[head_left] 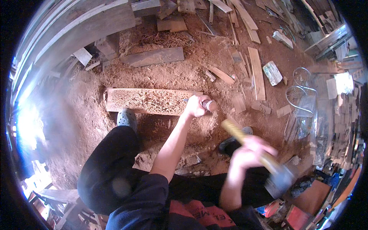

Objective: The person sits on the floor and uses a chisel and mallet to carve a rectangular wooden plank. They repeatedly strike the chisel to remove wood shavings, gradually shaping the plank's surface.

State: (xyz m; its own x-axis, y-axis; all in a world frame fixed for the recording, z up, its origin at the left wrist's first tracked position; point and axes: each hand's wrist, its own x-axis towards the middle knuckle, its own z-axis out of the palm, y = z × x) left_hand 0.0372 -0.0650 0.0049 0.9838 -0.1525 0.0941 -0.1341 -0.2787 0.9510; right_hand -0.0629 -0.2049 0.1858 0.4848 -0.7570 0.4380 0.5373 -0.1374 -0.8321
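Down low, our left hand (196, 106) fisted round chisel (209, 105) at right end of carved plank (149, 101), pale, densely patterned; our right hand (249, 153), blurred, clenching mallet (264, 161) nearby.

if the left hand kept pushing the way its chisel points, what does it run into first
Most likely the carved wooden panel. The left hand grips a chisel whose tip seems aimed leftward at the panel's right end, right beside the fist. The tip itself is barely visible, so whether it already touches the wood is unclear.
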